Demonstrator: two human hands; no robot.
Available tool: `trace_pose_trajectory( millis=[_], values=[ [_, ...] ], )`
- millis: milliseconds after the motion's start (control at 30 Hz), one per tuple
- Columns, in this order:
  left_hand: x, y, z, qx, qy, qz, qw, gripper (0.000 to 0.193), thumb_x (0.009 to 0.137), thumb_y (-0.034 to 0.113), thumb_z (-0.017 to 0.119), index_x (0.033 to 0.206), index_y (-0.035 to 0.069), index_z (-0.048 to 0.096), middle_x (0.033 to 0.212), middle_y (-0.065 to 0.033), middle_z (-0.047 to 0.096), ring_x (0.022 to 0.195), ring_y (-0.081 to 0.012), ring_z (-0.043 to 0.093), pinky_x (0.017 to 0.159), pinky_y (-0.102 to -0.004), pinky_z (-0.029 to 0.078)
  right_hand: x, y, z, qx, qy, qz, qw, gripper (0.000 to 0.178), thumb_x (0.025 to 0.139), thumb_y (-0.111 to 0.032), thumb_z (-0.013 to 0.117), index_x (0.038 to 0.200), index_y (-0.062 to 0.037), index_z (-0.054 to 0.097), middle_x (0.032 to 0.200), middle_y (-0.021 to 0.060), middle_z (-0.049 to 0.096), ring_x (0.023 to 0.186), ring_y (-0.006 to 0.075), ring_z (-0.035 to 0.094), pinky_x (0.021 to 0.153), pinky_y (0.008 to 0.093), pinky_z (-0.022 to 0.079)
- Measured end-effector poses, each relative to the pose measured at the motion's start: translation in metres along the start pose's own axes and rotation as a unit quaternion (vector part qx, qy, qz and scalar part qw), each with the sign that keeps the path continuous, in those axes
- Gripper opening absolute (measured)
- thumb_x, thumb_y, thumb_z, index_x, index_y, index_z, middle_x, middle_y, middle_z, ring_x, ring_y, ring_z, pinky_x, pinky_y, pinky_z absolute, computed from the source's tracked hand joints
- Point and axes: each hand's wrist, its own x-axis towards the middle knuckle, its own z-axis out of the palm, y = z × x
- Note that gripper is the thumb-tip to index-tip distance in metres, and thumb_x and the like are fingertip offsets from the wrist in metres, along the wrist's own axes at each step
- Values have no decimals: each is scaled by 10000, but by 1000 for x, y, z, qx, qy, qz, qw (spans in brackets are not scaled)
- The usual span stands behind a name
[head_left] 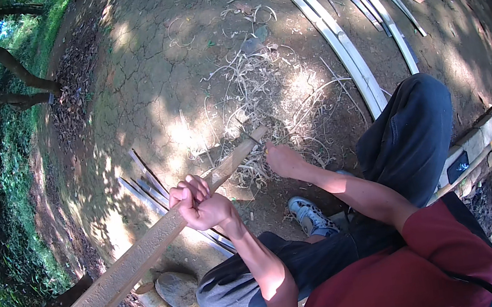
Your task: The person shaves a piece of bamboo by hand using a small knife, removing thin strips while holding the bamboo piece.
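Observation:
A long, squared length of pale wood (112, 267) runs from the lower left up toward the middle, its far end narrower and lighter. My left hand (200, 203) is closed around it partway along, fingers curled over the top. Past that hand, my right hand (284, 159) is closed on a knife (252, 136). The thin dark blade lies across the wood close to its far tip, and the fingers mostly hide the handle. Whether the edge is cutting into the wood cannot be told.
Curly wood shavings (257, 74) lie heaped on the bare ground ahead. Long pale strips (333, 36) lie at the upper right, and more strips (149, 194) lie under the wood at left. A phone (458, 167) rests on a slatted wooden seat (475, 148) at right. Trees (17, 65) stand at left.

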Motion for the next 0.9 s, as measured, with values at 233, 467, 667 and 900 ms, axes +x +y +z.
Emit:
trace_pose_trajectory(
  millis=[233, 467, 667, 900],
  values=[
    [2, -1, 9, -4, 23, 10, 1000, 231, 774, 50, 450, 609, 104, 297, 481, 9, 264, 430, -82, 238, 392, -217, 200, 1, 4, 2, -2, 8, 16, 1000, 228, 854, -79, 392, 1004, 78, 461, 836, 277, 621, 821, 431, 619, 720, 507, 491],
    [19, -8, 1, -6, 15, 4, 1000, 204, 790, 40, 424, 632, 100, 310, 488, 11, 261, 423, -78, 233, 391, -221, 201, -10, 1, 1, 16, 21, -37, 999, 246, 869, -134, 439, 1019, 61, 459, 776, 268, 616, 767, 437, 615, 694, 509, 488],
    [10, -7, 14, 7, 9, 22, 1000, 219, 781, 36, 426, 615, 100, 299, 483, 10, 262, 425, -75, 234, 399, -219, 201, -57, -55, -35, 29, -13, -49, 998, 229, 881, -101, 426, 1001, 93, 446, 696, 284, 595, 742, 435, 616, 672, 502, 494],
    [6, -9, 21, -8, -3, 15, 1000, 250, 781, 48, 461, 605, 96, 290, 496, 8, 265, 427, -79, 233, 395, -216, 196, -6, 3, -3, 37, 15, -19, 999, 272, 882, -118, 438, 1035, 107, 429, 705, 298, 588, 748, 465, 596, 684, 524, 472]
  ],
)
